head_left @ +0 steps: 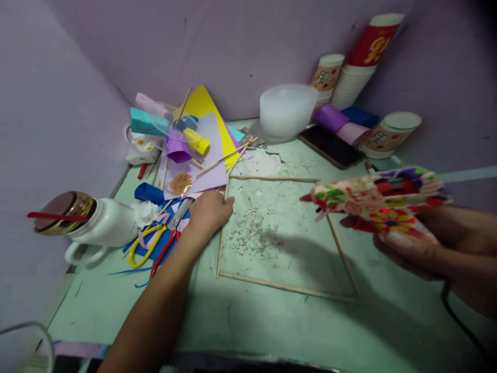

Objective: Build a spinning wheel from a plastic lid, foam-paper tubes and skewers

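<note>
In my right hand [438, 248] is a hot glue gun [349, 194] with a flowery cover and a small red light. Its nozzle points left, above the right part of a four-sided frame of thin wooden sticks [289, 290]. That frame lies flat on the pale green table. My left hand [209, 212] rests with curled fingers at the frame's left stick, near the upper left corner; its fingertips are partly hidden. Just left of this hand lie yellow-handled scissors [147, 246] and a red-handled tool [165, 254].
A white mug [112, 223] lies on its side at left. Behind are coloured paper sheets [204, 103], paper rolls and loose sticks. A white bowl [287, 111], a phone [332, 146] and stacked paper cups [353, 83] stand along the back. A cord hangs from the glue gun.
</note>
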`<move>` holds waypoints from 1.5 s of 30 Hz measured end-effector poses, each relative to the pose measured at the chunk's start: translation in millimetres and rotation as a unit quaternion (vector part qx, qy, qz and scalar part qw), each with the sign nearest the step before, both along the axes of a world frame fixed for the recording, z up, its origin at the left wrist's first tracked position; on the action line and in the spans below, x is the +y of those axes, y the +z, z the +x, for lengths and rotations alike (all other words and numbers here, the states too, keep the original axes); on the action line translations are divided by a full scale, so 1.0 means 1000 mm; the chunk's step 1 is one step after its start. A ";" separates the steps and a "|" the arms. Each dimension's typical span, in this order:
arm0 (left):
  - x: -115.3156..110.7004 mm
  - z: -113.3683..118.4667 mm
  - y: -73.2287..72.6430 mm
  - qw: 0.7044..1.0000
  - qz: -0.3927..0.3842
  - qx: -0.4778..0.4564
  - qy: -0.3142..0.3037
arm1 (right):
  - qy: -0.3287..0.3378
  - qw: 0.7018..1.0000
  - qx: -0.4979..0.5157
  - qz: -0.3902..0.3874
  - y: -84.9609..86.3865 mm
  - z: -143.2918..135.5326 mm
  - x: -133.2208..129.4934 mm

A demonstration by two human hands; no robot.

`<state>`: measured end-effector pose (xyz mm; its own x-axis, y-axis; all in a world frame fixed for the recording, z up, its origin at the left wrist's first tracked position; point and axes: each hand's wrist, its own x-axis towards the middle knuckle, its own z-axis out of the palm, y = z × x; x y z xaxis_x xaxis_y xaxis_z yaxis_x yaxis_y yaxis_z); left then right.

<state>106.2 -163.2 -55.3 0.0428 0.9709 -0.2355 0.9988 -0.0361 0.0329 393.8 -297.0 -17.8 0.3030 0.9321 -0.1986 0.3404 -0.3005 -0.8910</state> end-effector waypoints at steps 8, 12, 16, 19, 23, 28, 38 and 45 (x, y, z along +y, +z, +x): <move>0.003 -0.006 0.000 0.998 0.005 -0.057 0.008 | 0.174 0.975 0.103 -0.095 -0.003 -0.064 -0.021; 0.003 -0.007 -0.004 0.997 0.015 -0.075 0.009 | 0.167 0.980 0.065 -0.086 0.002 -0.076 -0.014; 0.002 -0.006 -0.008 0.996 0.029 -0.080 0.010 | 0.212 0.972 0.084 -0.060 0.007 -0.092 -0.008; 0.002 -0.008 -0.008 0.996 0.030 -0.088 0.003 | 0.266 0.960 0.074 -0.054 0.004 -0.106 -0.009; 0.004 -0.012 -0.006 0.994 0.017 -0.111 -0.017 | 0.331 0.942 0.035 -0.044 -0.005 -0.117 -0.012; 0.005 -0.014 -0.006 0.991 0.011 -0.131 -0.019 | 0.369 0.926 -0.068 -0.048 -0.007 -0.122 -0.010; 0.000 -0.012 -0.007 0.983 0.010 -0.182 0.017 | 0.401 0.906 -0.127 -0.048 0.002 -0.130 0.002; 0.002 -0.012 -0.010 0.979 0.003 -0.204 0.025 | 0.408 0.899 -0.153 -0.054 0.003 -0.132 0.008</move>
